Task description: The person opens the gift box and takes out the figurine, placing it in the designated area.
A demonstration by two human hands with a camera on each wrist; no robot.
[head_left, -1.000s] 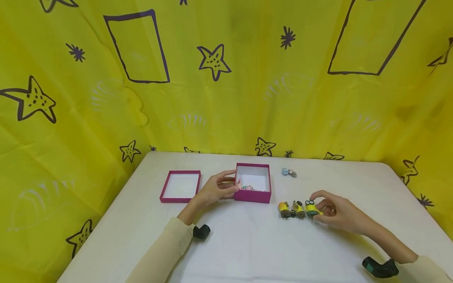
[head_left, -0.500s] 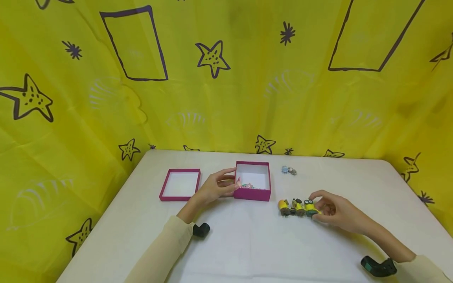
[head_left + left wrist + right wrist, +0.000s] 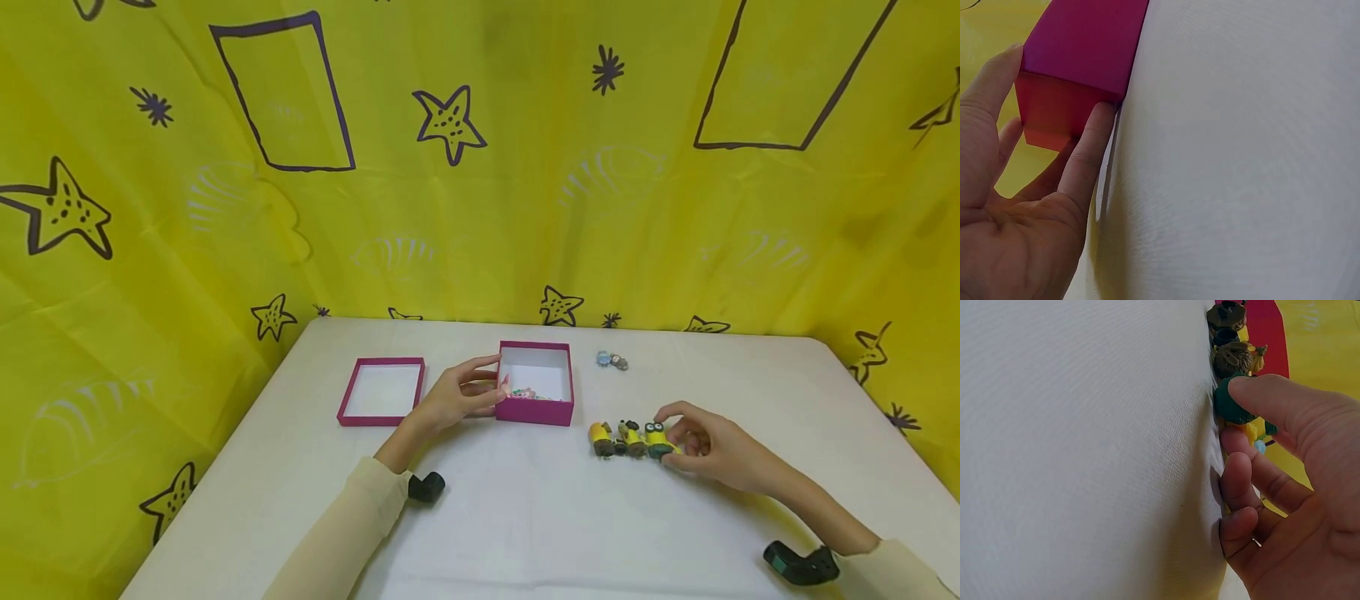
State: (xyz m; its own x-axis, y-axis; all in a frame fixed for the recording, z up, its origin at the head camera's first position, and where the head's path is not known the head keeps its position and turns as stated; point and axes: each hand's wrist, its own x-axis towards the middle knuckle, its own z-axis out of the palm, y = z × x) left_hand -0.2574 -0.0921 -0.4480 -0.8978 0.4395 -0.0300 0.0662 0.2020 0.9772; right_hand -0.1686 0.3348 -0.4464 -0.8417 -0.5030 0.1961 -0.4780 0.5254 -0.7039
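Observation:
In the head view a small magenta box (image 3: 534, 412) with a white inside stands mid-table, small pink and green pieces in its near left part. My left hand (image 3: 453, 398) touches the box's left wall, fingers spread along it and the thumb at the rim; the left wrist view shows fingertips against that side. My right hand (image 3: 716, 446) pinches a yellow toy minion figure (image 3: 656, 442) with big goggle eyes and a green lower part between thumb and forefinger. Two more yellow toy figures, a left one (image 3: 602, 439) and a middle one (image 3: 632, 439), stand in a row beside it.
Left of the box lies its lid (image 3: 382, 392), inside up, with a magenta rim. Behind the row sit tiny figures, a light blue one (image 3: 603, 358) and a grey one (image 3: 618, 362). A yellow patterned curtain (image 3: 480, 208) hangs behind the white table (image 3: 540, 517).
My right hand moves the green-bottomed minion figure slightly left, closer to the middle figure. My left hand stays at the box. The head view shifts a little.

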